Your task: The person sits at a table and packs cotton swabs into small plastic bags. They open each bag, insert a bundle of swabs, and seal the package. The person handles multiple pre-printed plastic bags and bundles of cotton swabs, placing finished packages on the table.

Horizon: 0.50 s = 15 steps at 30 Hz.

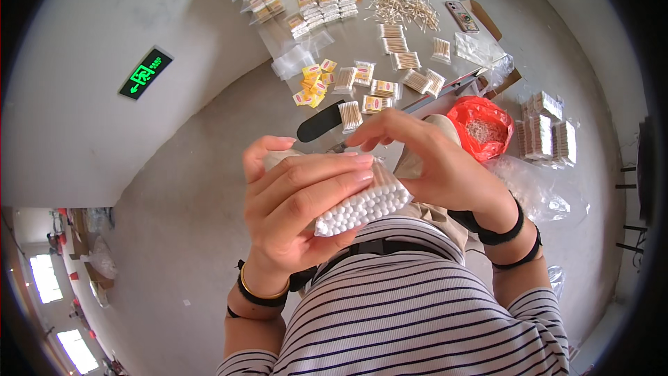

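The left hand is clamped around a cotton swab bundle, the right hand pinching its far end.

walls: pale grey | floor: bare grey concrete | green wall sign (lit) | windows: bright daylight

One head view: my fisheye looks steeply down, close on my hands, table at upper frame.
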Each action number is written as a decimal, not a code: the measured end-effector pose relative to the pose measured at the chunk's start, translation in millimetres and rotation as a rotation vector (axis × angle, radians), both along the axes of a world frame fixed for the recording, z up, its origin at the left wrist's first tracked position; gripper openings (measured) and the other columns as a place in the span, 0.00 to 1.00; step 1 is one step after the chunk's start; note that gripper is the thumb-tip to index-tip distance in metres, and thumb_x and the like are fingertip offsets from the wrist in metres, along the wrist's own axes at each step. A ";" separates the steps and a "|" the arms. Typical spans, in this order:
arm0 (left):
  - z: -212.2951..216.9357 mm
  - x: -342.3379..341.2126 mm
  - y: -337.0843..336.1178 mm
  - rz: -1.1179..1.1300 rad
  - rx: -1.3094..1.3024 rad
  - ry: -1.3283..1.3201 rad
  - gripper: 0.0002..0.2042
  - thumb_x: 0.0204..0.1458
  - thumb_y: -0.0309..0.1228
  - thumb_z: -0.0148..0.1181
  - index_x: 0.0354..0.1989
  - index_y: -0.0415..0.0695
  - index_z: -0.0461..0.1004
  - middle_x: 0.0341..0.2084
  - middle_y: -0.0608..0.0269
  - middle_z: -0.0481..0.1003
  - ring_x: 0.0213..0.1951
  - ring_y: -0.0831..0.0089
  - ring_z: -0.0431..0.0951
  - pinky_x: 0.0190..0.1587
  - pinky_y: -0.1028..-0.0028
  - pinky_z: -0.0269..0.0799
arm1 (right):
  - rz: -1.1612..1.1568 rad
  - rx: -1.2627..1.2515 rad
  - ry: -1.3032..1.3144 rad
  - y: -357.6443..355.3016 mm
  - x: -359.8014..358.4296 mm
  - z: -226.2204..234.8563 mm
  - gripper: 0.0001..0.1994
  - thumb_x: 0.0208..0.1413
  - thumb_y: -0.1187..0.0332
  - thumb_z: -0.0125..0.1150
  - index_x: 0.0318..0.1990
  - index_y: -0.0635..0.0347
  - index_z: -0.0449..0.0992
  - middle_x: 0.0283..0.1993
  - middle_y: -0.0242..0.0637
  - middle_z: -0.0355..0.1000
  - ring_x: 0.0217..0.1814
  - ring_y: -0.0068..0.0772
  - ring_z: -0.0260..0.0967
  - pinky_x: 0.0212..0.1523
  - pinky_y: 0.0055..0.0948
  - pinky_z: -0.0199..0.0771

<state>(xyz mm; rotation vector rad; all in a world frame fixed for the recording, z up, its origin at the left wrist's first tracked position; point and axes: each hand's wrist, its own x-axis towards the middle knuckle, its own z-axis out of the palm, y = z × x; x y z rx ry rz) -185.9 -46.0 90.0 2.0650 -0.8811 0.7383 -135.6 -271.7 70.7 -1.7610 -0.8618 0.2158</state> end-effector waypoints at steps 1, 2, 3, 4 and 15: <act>-0.1 -0.1 0.5 0.009 0.002 0.001 0.15 0.53 0.40 0.70 0.47 0.48 0.82 0.44 0.66 0.86 0.41 0.73 0.85 0.61 0.62 0.59 | -0.030 -0.009 -0.026 -3.5 -0.8 4.6 0.24 0.48 0.76 0.73 0.55 0.63 0.75 0.52 0.40 0.75 0.55 0.39 0.74 0.58 0.36 0.72; 0.0 0.4 0.9 0.009 0.004 0.005 0.15 0.53 0.40 0.70 0.47 0.48 0.82 0.44 0.66 0.86 0.41 0.73 0.85 0.61 0.62 0.59 | -0.064 -0.023 -0.052 -7.7 -1.9 9.1 0.24 0.47 0.76 0.73 0.54 0.64 0.74 0.53 0.39 0.75 0.57 0.37 0.73 0.59 0.35 0.71; 0.7 0.8 1.6 0.009 0.006 0.009 0.15 0.52 0.40 0.70 0.46 0.48 0.82 0.44 0.65 0.85 0.41 0.73 0.85 0.61 0.62 0.59 | -0.087 -0.018 -0.084 -11.5 -3.0 12.5 0.23 0.47 0.76 0.73 0.53 0.63 0.74 0.52 0.39 0.75 0.57 0.38 0.73 0.59 0.35 0.71; 1.5 1.3 2.1 0.009 0.009 0.013 0.15 0.51 0.39 0.71 0.46 0.48 0.83 0.44 0.65 0.85 0.41 0.73 0.85 0.61 0.62 0.58 | -0.109 -0.014 -0.115 -14.9 -4.1 15.5 0.23 0.47 0.76 0.73 0.51 0.63 0.73 0.52 0.40 0.74 0.57 0.38 0.72 0.59 0.36 0.71; 11.0 4.6 -0.4 0.072 0.086 0.035 0.15 0.48 0.37 0.74 0.44 0.49 0.83 0.42 0.67 0.86 0.39 0.75 0.84 0.58 0.63 0.61 | -0.095 0.106 -0.414 -26.7 -8.1 39.0 0.21 0.48 0.68 0.79 0.45 0.58 0.73 0.48 0.45 0.73 0.51 0.43 0.74 0.51 0.40 0.74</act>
